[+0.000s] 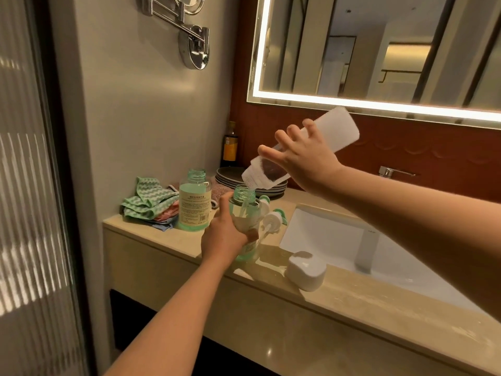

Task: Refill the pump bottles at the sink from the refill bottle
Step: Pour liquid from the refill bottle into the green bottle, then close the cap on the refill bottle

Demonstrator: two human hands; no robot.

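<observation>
My right hand [303,156] grips a white refill bottle [336,128], tipped mouth-down over an open green-tinted pump bottle [244,196]. A thin stream runs from the refill bottle into that bottle's neck. My left hand [225,234] wraps around the pump bottle's body and holds it upright on the counter. A second open green pump bottle [194,204] stands just to the left, mostly full. Two white and green pump heads [271,218] lie on the counter behind the held bottle.
The beige stone counter [271,308] holds a white cap [306,270] near its front edge, folded green cloths [147,199], stacked grey plates [227,176] and a dark bottle [230,145]. A white sink [406,272] with a faucet [367,240] lies to the right. A lit mirror [379,50] hangs above.
</observation>
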